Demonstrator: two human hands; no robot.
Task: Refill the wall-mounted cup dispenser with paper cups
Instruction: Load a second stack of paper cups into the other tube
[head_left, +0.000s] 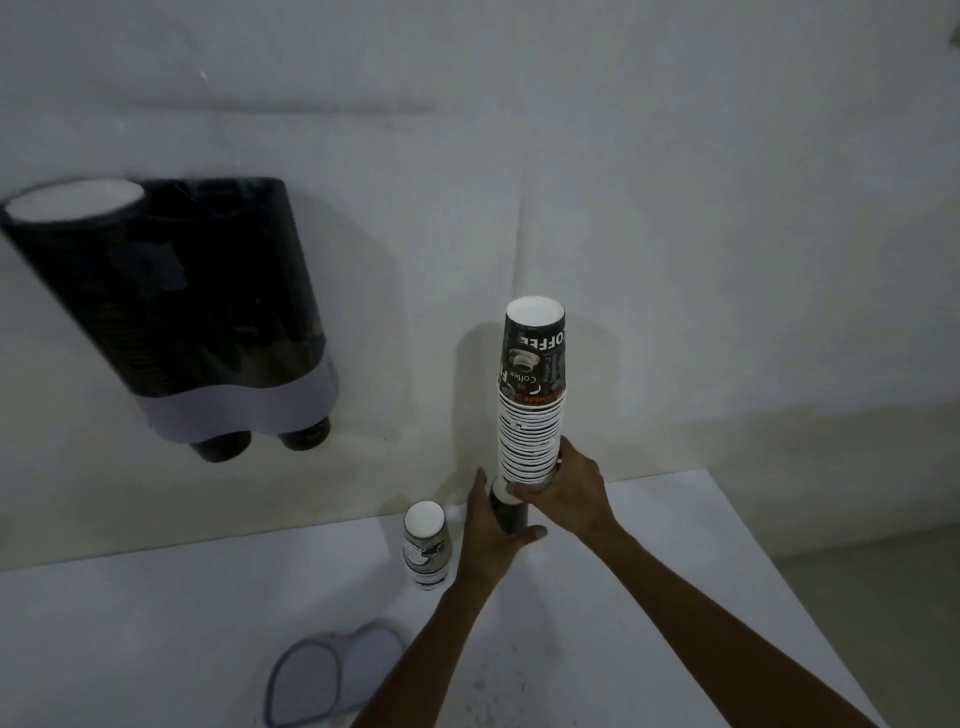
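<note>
Landmark: cup dispenser (171, 312), wall-mounted, twin tubes of dark translucent plastic, smooth, with a pale grey band wrapping the lower end. Long axis tilts in this wide-angle view, top toward the left. Its top is open; the left tube shows a white disc at its mouth, the right tube looks dark inside. Two dark cup bottoms poke out below the grey band, one per tube.

Tall stack of paper cups (531, 395): right of the dispenser and lower, held above the white table (675, 571). Cups are inverted, white base of the top cup facing up, printed dark sleeve with "Coffee" lettering upside down. Long axis near vertical. Below the top cup, many nested white rolled rims form a ribbed column; too many to count reliably.

Right hand (563, 491): fingers wrapped around the lowest rims of the stack, grasping it.
Left hand (493, 530): closed around the dark cup body at the very bottom of the same stack, thumb across the front.

Short stack of cups (426, 545): one, standing inverted on the table, below and right of the dispenser, just left of the left hand, not touching it.

Dispenser lid (332, 670): one, grey, flat, double-lobed, lying on the table below the dispenser, near the left forearm.
</note>
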